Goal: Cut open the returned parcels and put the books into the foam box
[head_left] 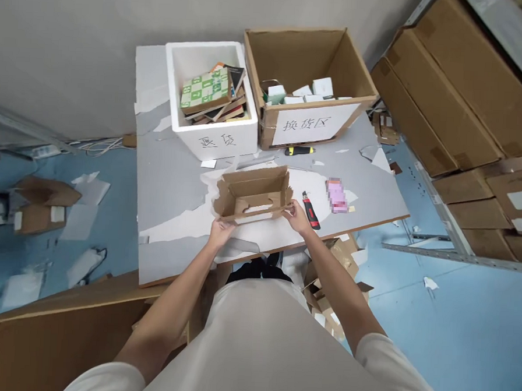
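Observation:
A small open cardboard box (253, 181) with ragged, torn edges stands on the table in front of me. Its near side has a cut-out through which the white surface shows. My left hand (221, 232) is closed at the box's near left corner, the thumb on the edge. At the near right corner, my right hand (296, 217) pinches the cardboard between thumb and fingers. Just right of that hand lies a red and black utility knife (311, 212). Behind the box rests a yellow and black utility knife (300, 151).
A white foam box (222, 141) holding books and a large cardboard carton (271, 126) with small white boxes stand at the table's (166, 173) back. A blurred pink item (337, 195) lies right. Cardboard scraps (340, 255) litter the floor; stacked cartons (450, 100) fill the right side.

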Available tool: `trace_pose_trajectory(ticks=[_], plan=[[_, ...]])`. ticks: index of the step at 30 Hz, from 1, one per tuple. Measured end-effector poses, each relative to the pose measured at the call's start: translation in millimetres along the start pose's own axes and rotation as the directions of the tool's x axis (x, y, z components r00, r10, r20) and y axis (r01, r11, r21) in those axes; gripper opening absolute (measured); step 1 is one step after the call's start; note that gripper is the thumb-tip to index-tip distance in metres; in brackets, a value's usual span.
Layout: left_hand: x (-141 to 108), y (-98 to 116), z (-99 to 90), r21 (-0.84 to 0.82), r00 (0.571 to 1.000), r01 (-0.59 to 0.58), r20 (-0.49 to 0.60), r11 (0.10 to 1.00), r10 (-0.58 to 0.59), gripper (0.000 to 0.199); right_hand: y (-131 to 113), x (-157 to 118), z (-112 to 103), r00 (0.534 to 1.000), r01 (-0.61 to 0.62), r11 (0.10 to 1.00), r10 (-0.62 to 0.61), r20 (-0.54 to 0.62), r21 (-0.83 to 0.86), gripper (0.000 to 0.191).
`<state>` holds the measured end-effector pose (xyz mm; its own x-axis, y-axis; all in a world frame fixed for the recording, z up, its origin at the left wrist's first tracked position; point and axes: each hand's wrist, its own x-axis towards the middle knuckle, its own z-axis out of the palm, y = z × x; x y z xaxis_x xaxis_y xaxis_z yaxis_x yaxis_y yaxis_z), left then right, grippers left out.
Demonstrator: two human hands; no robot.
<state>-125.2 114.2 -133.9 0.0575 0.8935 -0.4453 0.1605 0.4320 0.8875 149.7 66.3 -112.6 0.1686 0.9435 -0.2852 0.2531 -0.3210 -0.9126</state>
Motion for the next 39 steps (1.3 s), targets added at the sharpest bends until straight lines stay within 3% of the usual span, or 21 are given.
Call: trace_pose_trajectory(ticks=[4, 6, 9, 11, 12, 14, 16, 18, 19, 21, 22, 23, 24, 26, 27, 29, 31, 34, 37, 39], plan=[[-26, 28, 14.5, 0.091, 0.985, -0.174, 0.021, 0.980, 0.173, 0.047, 12, -57, -15, 0.992, 0.058, 0.993, -0.045, -0.119, 0.106, 0.055], [-44, 38, 30.4, 0.126, 0.980, -0.195, 0.049, 0.973, 0.190, 0.049, 20, -95, -28, 0.979, 0.101, 0.976, -0.063, -0.195, 0.192, 0.066], [-70, 43, 65.9, 0.149, 0.972, -0.219, 0.124, 0.964, 0.201, 0.054, 35, -158, -50, 0.944, 0.169, 0.941, -0.069, -0.324, 0.293, 0.078], [-86, 37, 99.6, 0.153, 0.952, -0.241, 0.228, 0.958, 0.203, 0.055, 49, -202, -62, 0.899, 0.179, 0.927, -0.019, -0.437, 0.330, 0.080], [-93, 32, 119.4, 0.160, 0.934, -0.251, 0.300, 0.955, 0.195, 0.055, 57, -224, -67, 0.859, 0.168, 0.926, 0.031, -0.511, 0.339, 0.079], [-110, 19, 162.4, 0.183, 0.870, -0.270, 0.467, 0.945, 0.158, 0.052, 73, -266, -73, 0.731, 0.113, 0.934, 0.153, -0.665, 0.340, 0.074], [-128, 5, 205.5, 0.198, 0.764, -0.278, 0.638, 0.940, 0.091, 0.049, 89, -304, -76, 0.576, 0.038, 0.936, 0.264, -0.774, 0.349, 0.071], [-143, -8, 244.4, 0.234, 0.630, -0.259, 0.777, 0.937, -0.020, 0.049, 105, -334, -76, 0.441, -0.039, 0.928, 0.349, -0.827, 0.371, 0.068], [-149, -13, 261.4, 0.256, 0.542, -0.227, 0.835, 0.940, -0.097, 0.051, 113, -346, -76, 0.385, -0.076, 0.922, 0.378, -0.842, 0.380, 0.066], [-157, -21, 289.6, 0.305, 0.353, -0.136, 0.904, 0.943, -0.241, 0.055, 127, -364, -74, 0.283, -0.142, 0.911, 0.412, -0.866, 0.387, 0.064], [-159, -24, 300.4, 0.331, 0.290, -0.098, 0.912, 0.938, -0.291, 0.055, 134, -371, -73, 0.235, -0.180, 0.903, 0.424, -0.875, 0.389, 0.064], [-159, -27, 309.0, 0.353, 0.264, -0.079, 0.909, 0.932, -0.322, 0.054, 140, -377, -72, 0.185, -0.225, 0.890, 0.438, -0.880, 0.396, 0.064], [-158, -28, 314.9, 0.370, 0.272, -0.080, 0.902, 0.926, -0.337, 0.053, 145, -382, -71, 0.133, -0.276, 0.871, 0.453, -0.881, 0.406, 0.065], [-152, -30, 318.5, 0.383, 0.333, -0.113, 0.884, 0.917, -0.328, 0.055, 153, -387, -69, 0.049, -0.377, 0.821, 0.481, -0.875, 0.430, 0.066], [-147, -30, 316.1, 0.381, 0.357, -0.138, 0.880, 0.914, -0.313, 0.058, 156, -386, -68, 0.037, -0.409, 0.800, 0.495, -0.868, 0.439, 0.064], [-134, -28, 303.5, 0.373, 0.373, -0.180, 0.882, 0.910, -0.288, 0.062, 158, -378, -69, 0.082, -0.418, 0.790, 0.525, -0.847, 0.449, 0.060], [-118, -22, 282.7, 0.356, 0.414, -0.212, 0.876, 0.910, -0.247, 0.060, 156, -360, -73, 0.195, -0.383, 0.809, 0.543, -0.816, 0.446, 0.058], [-93, -11, 242.7, 0.329, 0.567, -0.236, 0.811, 0.914, -0.145, 0.058, 148, -315, -86, 0.415, -0.304, 0.865, 0.497, -0.762, 0.399, 0.054], [-72, 0, 196.1, 0.321, 0.742, -0.235, 0.669, 0.917, -0.044, 0.060, 134, -256, -106, 0.632, -0.255, 0.928, 0.374, -0.679, 0.273, 0.045], [-63, 4, 160.5, 0.316, 0.834, -0.212, 0.552, 0.925, 0.002, 0.061, 119, -215, -121, 0.756, -0.260, 0.957, 0.287, -0.589, 0.132, 0.038]])
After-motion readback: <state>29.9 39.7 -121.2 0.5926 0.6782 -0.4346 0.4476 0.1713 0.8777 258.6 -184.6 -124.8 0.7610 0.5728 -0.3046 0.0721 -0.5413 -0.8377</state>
